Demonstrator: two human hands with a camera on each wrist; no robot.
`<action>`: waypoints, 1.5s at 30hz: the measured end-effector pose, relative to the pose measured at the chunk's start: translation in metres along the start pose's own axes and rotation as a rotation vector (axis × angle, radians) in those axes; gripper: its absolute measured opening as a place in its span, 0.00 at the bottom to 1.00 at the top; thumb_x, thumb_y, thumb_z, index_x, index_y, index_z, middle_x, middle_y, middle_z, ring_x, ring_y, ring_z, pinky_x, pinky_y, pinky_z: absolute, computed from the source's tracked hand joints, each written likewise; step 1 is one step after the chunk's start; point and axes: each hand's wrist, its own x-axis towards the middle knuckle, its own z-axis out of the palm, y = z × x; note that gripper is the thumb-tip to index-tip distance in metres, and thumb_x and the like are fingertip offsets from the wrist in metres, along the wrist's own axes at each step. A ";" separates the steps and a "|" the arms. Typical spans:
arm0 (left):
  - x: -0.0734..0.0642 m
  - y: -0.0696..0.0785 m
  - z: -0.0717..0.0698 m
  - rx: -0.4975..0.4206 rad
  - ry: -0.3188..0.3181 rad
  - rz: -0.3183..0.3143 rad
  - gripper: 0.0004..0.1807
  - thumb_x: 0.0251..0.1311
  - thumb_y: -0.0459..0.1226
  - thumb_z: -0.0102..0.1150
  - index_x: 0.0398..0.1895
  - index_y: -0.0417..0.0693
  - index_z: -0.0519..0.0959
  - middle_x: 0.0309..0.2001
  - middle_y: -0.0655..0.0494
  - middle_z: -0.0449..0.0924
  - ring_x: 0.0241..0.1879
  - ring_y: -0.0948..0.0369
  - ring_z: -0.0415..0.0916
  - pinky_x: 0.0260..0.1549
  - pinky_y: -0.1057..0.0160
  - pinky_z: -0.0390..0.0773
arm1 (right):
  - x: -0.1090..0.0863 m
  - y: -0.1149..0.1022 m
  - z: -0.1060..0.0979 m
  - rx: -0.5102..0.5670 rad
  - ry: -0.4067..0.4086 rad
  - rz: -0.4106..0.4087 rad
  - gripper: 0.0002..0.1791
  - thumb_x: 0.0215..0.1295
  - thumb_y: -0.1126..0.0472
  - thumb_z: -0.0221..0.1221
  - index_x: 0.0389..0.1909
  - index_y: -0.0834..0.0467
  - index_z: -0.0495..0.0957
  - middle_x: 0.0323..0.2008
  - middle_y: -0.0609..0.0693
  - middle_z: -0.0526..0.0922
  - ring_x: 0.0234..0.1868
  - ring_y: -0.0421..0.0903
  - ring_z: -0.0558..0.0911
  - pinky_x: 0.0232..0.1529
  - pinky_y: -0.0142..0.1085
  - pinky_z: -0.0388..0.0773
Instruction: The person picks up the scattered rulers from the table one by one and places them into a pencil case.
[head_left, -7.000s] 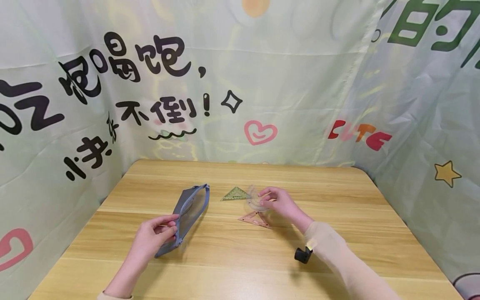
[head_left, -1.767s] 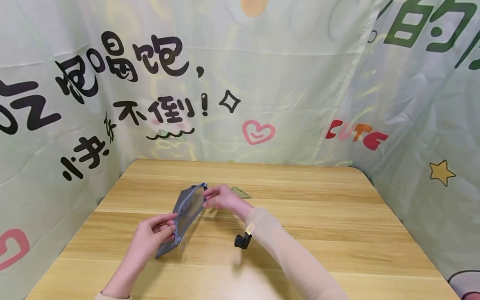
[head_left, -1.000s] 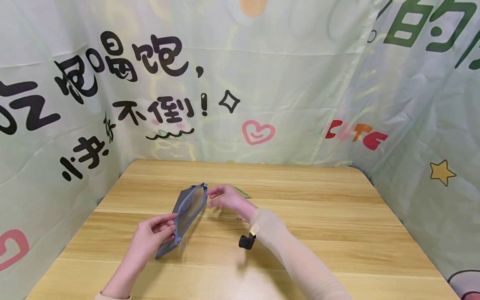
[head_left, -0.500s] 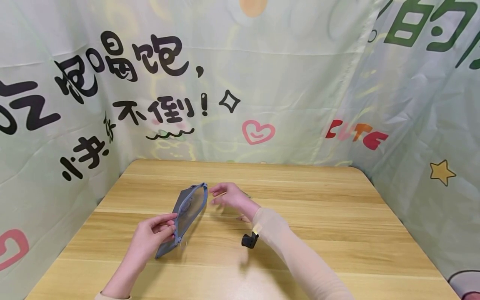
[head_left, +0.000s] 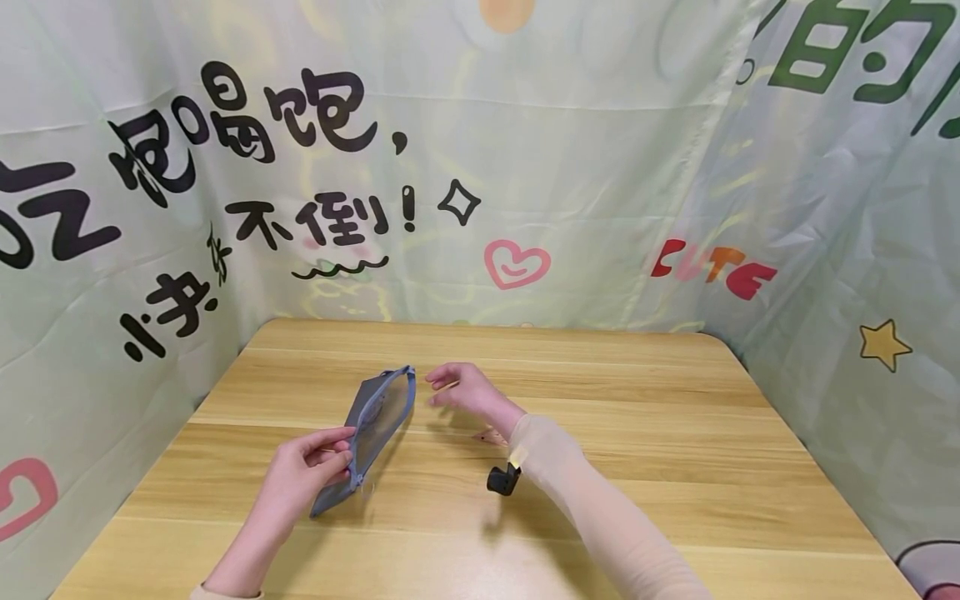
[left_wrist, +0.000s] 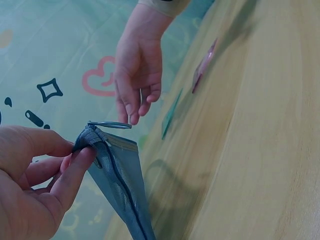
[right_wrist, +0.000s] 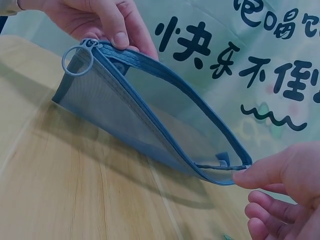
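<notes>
My left hand (head_left: pixel 303 471) pinches the rim of a blue-grey mesh zipper pouch (head_left: pixel 378 417) between thumb and fingers. The pouch tilts up from the table with its mouth unzipped, and a pull ring (right_wrist: pixel 78 61) hangs at the held end. My right hand (head_left: pixel 467 387) is just right of the pouch's far end, fingers loosely bent and holding nothing. A pink set square (head_left: pixel 491 437) lies partly behind my right forearm. In the left wrist view a green set square (left_wrist: pixel 171 116) lies beside the pink one (left_wrist: pixel 204 67); my right hand hides the green one in the head view.
The wooden table (head_left: pixel 675 400) has rounded far corners, with printed cloth (head_left: pixel 570 167) hanging behind and on both sides. A small black camera (head_left: pixel 502 479) sticks out from my right wrist, above the table.
The right hand carried a clear protractor from the set squares to the pouch, then drew back slightly rightward, now without it. The left hand and pouch have stayed put.
</notes>
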 end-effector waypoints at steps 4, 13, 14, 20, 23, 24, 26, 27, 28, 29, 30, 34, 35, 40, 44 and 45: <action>0.000 0.000 0.000 -0.002 0.000 0.002 0.22 0.63 0.27 0.59 0.61 0.32 0.75 0.41 0.50 0.80 0.33 0.69 0.79 0.36 0.70 0.87 | 0.000 0.002 -0.002 -0.023 0.006 0.000 0.24 0.56 0.70 0.66 0.56 0.65 0.77 0.53 0.65 0.80 0.46 0.45 0.80 0.45 0.31 0.81; 0.000 0.000 0.000 0.002 -0.002 0.004 0.22 0.63 0.27 0.59 0.61 0.32 0.75 0.41 0.50 0.80 0.32 0.69 0.79 0.37 0.69 0.87 | -0.001 0.010 -0.007 -0.037 0.025 -0.013 0.23 0.56 0.68 0.67 0.55 0.65 0.78 0.50 0.63 0.81 0.46 0.45 0.80 0.46 0.32 0.80; 0.000 0.000 0.000 0.001 -0.002 0.005 0.22 0.63 0.27 0.59 0.61 0.32 0.75 0.41 0.50 0.80 0.32 0.69 0.79 0.37 0.69 0.87 | -0.001 0.011 -0.007 -0.040 0.025 -0.014 0.23 0.56 0.68 0.67 0.54 0.65 0.78 0.50 0.63 0.81 0.46 0.45 0.80 0.46 0.32 0.80; -0.001 0.000 0.001 -0.001 0.000 0.008 0.21 0.63 0.26 0.59 0.60 0.32 0.76 0.41 0.49 0.80 0.32 0.69 0.79 0.37 0.70 0.87 | -0.004 0.013 -0.012 -0.037 0.017 0.000 0.23 0.58 0.67 0.66 0.56 0.64 0.77 0.52 0.63 0.81 0.44 0.45 0.80 0.46 0.33 0.80; -0.001 0.001 0.001 0.001 0.001 0.011 0.21 0.63 0.26 0.59 0.60 0.32 0.76 0.41 0.49 0.80 0.32 0.69 0.79 0.37 0.70 0.87 | -0.005 0.014 -0.013 -0.043 0.027 -0.003 0.23 0.58 0.67 0.66 0.56 0.64 0.77 0.50 0.62 0.82 0.43 0.45 0.80 0.46 0.33 0.81; -0.001 0.001 0.001 0.001 0.001 0.012 0.21 0.63 0.26 0.59 0.60 0.32 0.76 0.41 0.49 0.80 0.32 0.69 0.79 0.37 0.70 0.87 | -0.005 0.014 -0.014 -0.047 0.031 -0.006 0.23 0.58 0.67 0.66 0.56 0.65 0.77 0.50 0.61 0.82 0.43 0.44 0.81 0.45 0.32 0.81; -0.001 0.001 0.001 0.001 0.002 0.013 0.21 0.63 0.26 0.59 0.60 0.32 0.76 0.41 0.49 0.80 0.32 0.69 0.79 0.36 0.70 0.87 | -0.007 0.015 -0.015 -0.054 0.041 -0.013 0.23 0.57 0.68 0.66 0.55 0.65 0.78 0.49 0.61 0.83 0.42 0.44 0.81 0.44 0.31 0.81; -0.001 0.000 0.001 0.001 0.002 0.014 0.21 0.63 0.26 0.59 0.60 0.32 0.76 0.41 0.49 0.80 0.32 0.69 0.79 0.36 0.70 0.87 | -0.007 0.015 -0.016 -0.059 0.046 -0.019 0.23 0.57 0.68 0.66 0.55 0.66 0.78 0.49 0.61 0.83 0.42 0.44 0.81 0.44 0.31 0.81; -0.001 0.000 0.001 0.001 0.002 0.016 0.21 0.63 0.26 0.59 0.60 0.32 0.76 0.41 0.49 0.80 0.32 0.69 0.79 0.36 0.70 0.87 | -0.008 0.016 -0.016 -0.064 0.049 -0.021 0.23 0.57 0.68 0.66 0.55 0.66 0.78 0.49 0.61 0.83 0.42 0.44 0.81 0.44 0.31 0.81; -0.001 0.000 0.001 0.000 0.002 0.016 0.21 0.63 0.26 0.59 0.60 0.32 0.76 0.41 0.49 0.80 0.32 0.69 0.79 0.36 0.70 0.87 | -0.009 0.016 -0.017 -0.069 0.053 -0.022 0.23 0.57 0.68 0.66 0.55 0.66 0.78 0.49 0.61 0.83 0.42 0.44 0.81 0.43 0.30 0.80; -0.001 0.000 0.001 -0.001 0.000 0.017 0.21 0.63 0.26 0.59 0.60 0.32 0.76 0.41 0.49 0.80 0.32 0.69 0.80 0.37 0.70 0.87 | -0.010 0.017 -0.018 -0.072 0.057 -0.021 0.22 0.58 0.68 0.66 0.55 0.66 0.78 0.49 0.62 0.83 0.42 0.44 0.80 0.43 0.30 0.80; -0.001 0.000 0.001 -0.006 -0.001 0.016 0.21 0.62 0.26 0.59 0.60 0.32 0.76 0.41 0.49 0.80 0.32 0.70 0.80 0.36 0.70 0.87 | -0.013 0.019 -0.019 -0.081 0.066 -0.015 0.20 0.60 0.68 0.65 0.54 0.66 0.78 0.49 0.62 0.82 0.42 0.44 0.79 0.41 0.30 0.79; -0.001 -0.001 0.001 -0.008 -0.001 0.015 0.21 0.62 0.26 0.59 0.60 0.32 0.76 0.41 0.49 0.80 0.32 0.70 0.80 0.37 0.70 0.87 | -0.014 0.019 -0.020 -0.080 0.068 -0.013 0.20 0.60 0.68 0.65 0.54 0.66 0.79 0.49 0.62 0.82 0.42 0.44 0.79 0.41 0.29 0.78; -0.001 -0.001 0.002 -0.011 0.002 0.014 0.21 0.62 0.25 0.59 0.60 0.31 0.76 0.41 0.49 0.80 0.32 0.70 0.79 0.36 0.71 0.87 | -0.015 0.023 -0.023 -0.093 0.081 -0.010 0.19 0.60 0.67 0.66 0.53 0.64 0.80 0.49 0.62 0.82 0.42 0.44 0.79 0.42 0.29 0.78; -0.001 -0.001 0.002 -0.011 0.004 0.016 0.21 0.62 0.25 0.59 0.60 0.31 0.76 0.41 0.49 0.80 0.32 0.70 0.79 0.36 0.71 0.87 | -0.017 0.027 -0.026 -0.109 0.096 -0.011 0.19 0.60 0.66 0.66 0.52 0.64 0.80 0.49 0.62 0.83 0.43 0.44 0.79 0.45 0.31 0.78; 0.000 -0.001 0.002 -0.011 0.003 0.015 0.21 0.62 0.25 0.59 0.60 0.31 0.76 0.41 0.49 0.80 0.32 0.70 0.79 0.36 0.71 0.87 | -0.018 0.027 -0.027 -0.107 0.097 -0.012 0.19 0.60 0.67 0.66 0.52 0.65 0.80 0.49 0.62 0.82 0.44 0.45 0.79 0.46 0.31 0.78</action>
